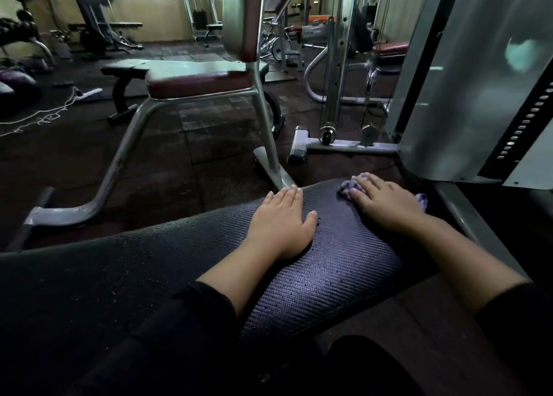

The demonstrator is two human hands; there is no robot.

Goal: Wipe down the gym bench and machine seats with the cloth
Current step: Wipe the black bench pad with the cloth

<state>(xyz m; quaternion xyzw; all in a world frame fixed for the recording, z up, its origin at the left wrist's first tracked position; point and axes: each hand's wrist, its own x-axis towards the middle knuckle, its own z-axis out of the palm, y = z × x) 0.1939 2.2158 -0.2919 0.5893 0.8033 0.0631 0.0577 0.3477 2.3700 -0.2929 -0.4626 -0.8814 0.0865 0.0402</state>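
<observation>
Both hands lie on the dark ribbed counter, a padded gym bench dotted with small droplets. The left hand rests flat on the pad, its fingers straight and close together, holding nothing. The right hand presses a purple checked cloth against the far end of the pad, fingers straight and slightly spread over it; the cloth shows past the fingertips and beside the wrist. Beyond stands a maroon-padded seat on a grey metal frame.
</observation>
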